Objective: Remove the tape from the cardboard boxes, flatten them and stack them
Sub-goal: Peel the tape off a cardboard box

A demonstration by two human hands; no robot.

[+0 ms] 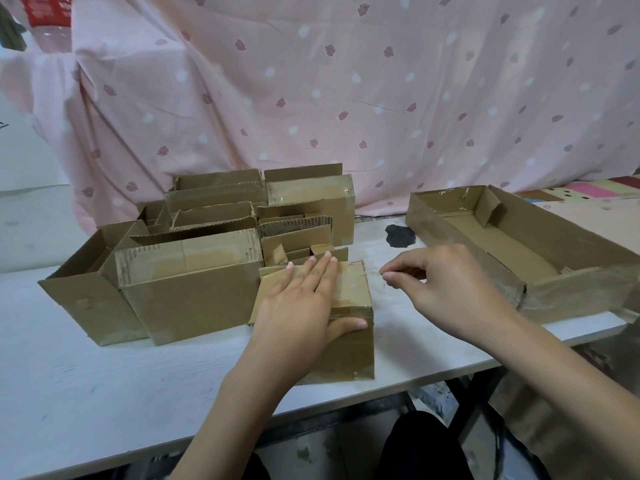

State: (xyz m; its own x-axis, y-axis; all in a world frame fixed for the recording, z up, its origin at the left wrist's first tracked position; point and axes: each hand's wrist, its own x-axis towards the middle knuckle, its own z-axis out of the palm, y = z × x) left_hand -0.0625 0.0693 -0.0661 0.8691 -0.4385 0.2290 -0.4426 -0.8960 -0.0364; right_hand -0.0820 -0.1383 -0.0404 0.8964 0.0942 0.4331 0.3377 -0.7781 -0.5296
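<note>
The left hand (304, 299) presses flat, fingers spread, on the small taped box (349, 306) while the right hand (446, 285) pinches something unclear beside it

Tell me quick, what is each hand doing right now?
Left hand: open, fingers flat, pressing on the small box.
Right hand: thumb and forefinger pinched beside that box; what they hold cannot be told.
</note>
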